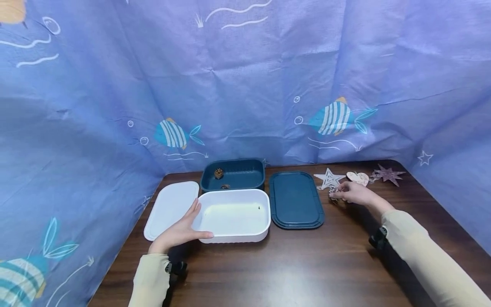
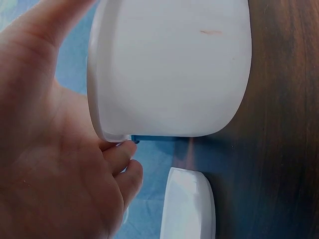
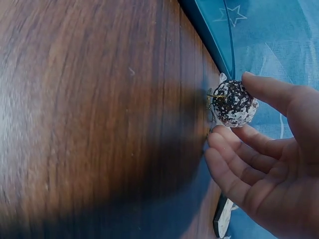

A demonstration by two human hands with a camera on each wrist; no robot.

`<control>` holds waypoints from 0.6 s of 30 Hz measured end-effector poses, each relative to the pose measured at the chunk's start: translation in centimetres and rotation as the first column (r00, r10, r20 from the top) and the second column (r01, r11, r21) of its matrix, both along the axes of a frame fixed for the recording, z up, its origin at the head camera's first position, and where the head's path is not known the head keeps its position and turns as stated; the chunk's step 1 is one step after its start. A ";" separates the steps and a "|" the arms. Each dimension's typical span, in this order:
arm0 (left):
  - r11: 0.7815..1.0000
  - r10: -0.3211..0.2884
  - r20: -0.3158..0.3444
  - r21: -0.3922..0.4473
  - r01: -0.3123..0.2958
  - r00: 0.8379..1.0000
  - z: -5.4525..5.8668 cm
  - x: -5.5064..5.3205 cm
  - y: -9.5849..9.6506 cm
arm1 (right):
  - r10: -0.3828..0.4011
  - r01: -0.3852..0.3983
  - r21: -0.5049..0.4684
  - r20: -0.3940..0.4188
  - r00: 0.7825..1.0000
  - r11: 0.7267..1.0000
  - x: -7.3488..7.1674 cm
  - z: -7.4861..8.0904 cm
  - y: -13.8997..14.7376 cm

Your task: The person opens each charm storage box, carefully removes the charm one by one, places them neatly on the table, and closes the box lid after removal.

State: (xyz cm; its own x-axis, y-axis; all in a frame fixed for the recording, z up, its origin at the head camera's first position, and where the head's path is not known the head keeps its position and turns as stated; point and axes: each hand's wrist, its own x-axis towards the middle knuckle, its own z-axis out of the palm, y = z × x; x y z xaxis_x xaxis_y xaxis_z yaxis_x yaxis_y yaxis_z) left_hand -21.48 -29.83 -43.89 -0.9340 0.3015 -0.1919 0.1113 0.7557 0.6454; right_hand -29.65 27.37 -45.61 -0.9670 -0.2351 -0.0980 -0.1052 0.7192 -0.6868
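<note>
My left hand lies against the left end of a white rectangular container, its thumb stretched along the near rim and its fingers spread along the left side. The left wrist view shows the container's outer wall up close, with two fingertips at the corner of the rim. At the table's right, my right hand pinches a small pine cone with whitened scales. Seen from the right wrist, thumb and fingers sit on either side of this pine cone. A silver star ornament lies just behind it.
A dark teal container with pine cones inside stands behind the white one. A white lid lies left, a teal lid right. A heart ornament and a purple star lie at the back right, before a curtain.
</note>
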 end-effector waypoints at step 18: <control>1.000 0.005 0.004 0.003 -0.005 1.000 -0.1 0.0 0.2 | -0.003 0.007 -0.070 0.056 0.998 0.997 -0.5 -1.0 0.5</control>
